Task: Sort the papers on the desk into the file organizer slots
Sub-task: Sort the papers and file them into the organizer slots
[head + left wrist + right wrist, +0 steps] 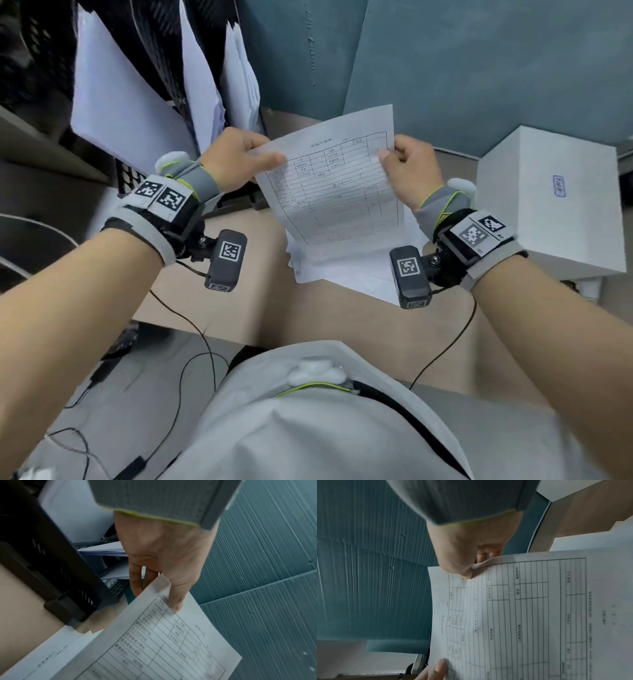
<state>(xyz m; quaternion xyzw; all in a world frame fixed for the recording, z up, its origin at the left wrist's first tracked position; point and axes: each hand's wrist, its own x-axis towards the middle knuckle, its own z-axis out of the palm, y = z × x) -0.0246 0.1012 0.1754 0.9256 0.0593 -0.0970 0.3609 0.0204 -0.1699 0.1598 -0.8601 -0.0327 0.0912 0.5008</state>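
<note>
Head view: left hand [236,161] and right hand [409,168] each pinch a top corner of one form sheet [337,185], lifted off the surface, likely to read it for sorting. File organizer [164,85] sits just beyond left hand; paper pile [342,274] lies below both hands.

The printed form [334,186] is showing a ruled table with small characters, all too blurred to read in any view. The white box [548,202] is carrying a small blue stamp or label, its writing illegible. Square black-and-white coded tags [229,250] are sitting on the wrist cameras and wristbands.
</note>
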